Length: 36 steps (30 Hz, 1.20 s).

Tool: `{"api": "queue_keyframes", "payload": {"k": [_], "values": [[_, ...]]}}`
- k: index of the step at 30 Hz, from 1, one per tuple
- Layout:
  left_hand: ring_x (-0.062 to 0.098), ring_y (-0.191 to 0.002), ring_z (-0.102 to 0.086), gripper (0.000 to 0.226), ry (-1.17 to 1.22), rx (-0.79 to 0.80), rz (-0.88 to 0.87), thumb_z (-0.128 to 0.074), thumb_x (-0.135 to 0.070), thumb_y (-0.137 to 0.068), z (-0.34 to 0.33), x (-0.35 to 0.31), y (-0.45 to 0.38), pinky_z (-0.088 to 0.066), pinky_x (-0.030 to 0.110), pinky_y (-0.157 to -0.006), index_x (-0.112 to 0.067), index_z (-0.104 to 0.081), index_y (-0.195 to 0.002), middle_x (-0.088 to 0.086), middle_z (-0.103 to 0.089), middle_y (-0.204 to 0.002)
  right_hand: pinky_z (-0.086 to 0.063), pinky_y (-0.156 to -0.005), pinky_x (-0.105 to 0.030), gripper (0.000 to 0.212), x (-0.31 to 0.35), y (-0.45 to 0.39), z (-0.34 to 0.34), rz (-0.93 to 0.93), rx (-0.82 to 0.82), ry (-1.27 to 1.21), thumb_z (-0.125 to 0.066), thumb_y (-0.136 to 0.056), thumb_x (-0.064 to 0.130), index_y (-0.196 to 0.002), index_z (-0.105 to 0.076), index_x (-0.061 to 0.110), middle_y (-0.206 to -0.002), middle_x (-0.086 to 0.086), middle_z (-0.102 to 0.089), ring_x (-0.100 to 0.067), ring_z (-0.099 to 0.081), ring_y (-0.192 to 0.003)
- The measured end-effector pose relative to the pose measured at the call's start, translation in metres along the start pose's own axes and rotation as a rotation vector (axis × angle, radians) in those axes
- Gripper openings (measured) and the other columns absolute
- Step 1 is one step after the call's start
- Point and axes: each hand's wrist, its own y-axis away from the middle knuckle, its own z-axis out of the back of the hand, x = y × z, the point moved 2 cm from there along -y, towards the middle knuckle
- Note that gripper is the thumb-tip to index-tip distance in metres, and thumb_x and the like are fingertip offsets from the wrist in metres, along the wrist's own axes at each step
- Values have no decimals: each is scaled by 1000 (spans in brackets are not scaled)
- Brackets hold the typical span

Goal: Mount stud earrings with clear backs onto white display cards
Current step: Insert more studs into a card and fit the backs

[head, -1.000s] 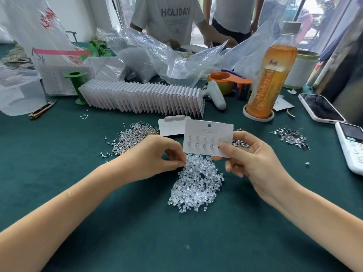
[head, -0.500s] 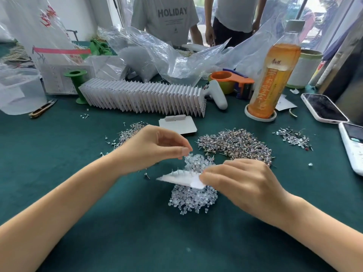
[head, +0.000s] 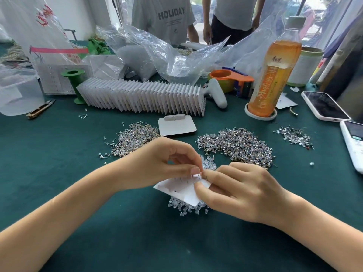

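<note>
1. Fingertips of the left hand [head: 157,163] are pinched together right at the tip of a stud post; whatever sits between thumb and forefinger is too small to make out, but a clear back is the likely candidate.
2. Over on the right, the right hand [head: 241,191] has thumb and fingers clamped on the white display card [head: 183,190], holding it just above the table.
3. That card is turned back side up, and you can see why: a row of thin earring posts [head: 186,178] pokes up through it, exposed for the left hand to cap.
4. Directly beneath the card lies the pile of clear backs [head: 188,208], so the next one is only a short dip away. Smart staging.
5. Loose studs wait in two heaps, one far left [head: 135,140] and a bigger one far right [head: 237,146], both just beyond the hands.
6. Farther back, a long row of finished cards [head: 141,100] stands on edge, with a spare blank card [head: 176,127] lying flat in front of it.
7. My read: the posts are in, and backing them is the step in hand.
8. The risk here is a bent post or a dropped back, given how tiny the parts are.
</note>
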Motion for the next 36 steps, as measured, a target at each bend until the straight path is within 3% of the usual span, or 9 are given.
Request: {"api": "queue_keyframes", "payload": {"k": [7,18,22,30,36], "values": [[4,-83,-67,8,-3,6,19,-66,-17,-84,1,0,0,-48,14,-77,-14,-70,-90,-7,-72,-86,-43,-43,-29,24,1,1,-2,-11,-32,22,-69,-81,4,-99,-56,14,-71,-4,-66,-19,-53,-52],[7,-82,-68,7,-12,21,41,-69,-8,-84,3,-3,2,-50,16,-77,-12,-72,-90,-4,-73,-85,-46,-44,-29,25,3,2,-4,-7,-53,46,-71,-78,4,-98,-61,15,-69,-4,-66,-19,-52,-50],[11,-85,-68,13,95,-23,33,-70,-16,-79,2,-4,2,-52,20,-80,-12,-70,-91,0,-73,-88,-46,-42,-29,17,2,0,-3,-25,-37,39,-73,-75,2,-86,-74,15,-67,-4,-66,-19,-52,-48],[10,-83,-69,16,130,-97,23,-71,-21,-73,-1,-3,2,-53,21,-81,-17,-71,-88,1,-73,-86,-46,-42,-29,19,2,-2,-2,-41,-13,52,-76,-71,2,-84,-75,16,-65,-3,-65,-19,-49,-46],[8,-79,-69,15,68,-120,22,-72,-2,-78,-3,-4,2,-52,17,-77,-12,-71,-88,1,-74,-84,-46,-43,-30,19,2,-1,-3,-35,-17,51,-75,-73,1,-86,-74,15,-65,-4,-64,-20,-51,-48]]}}
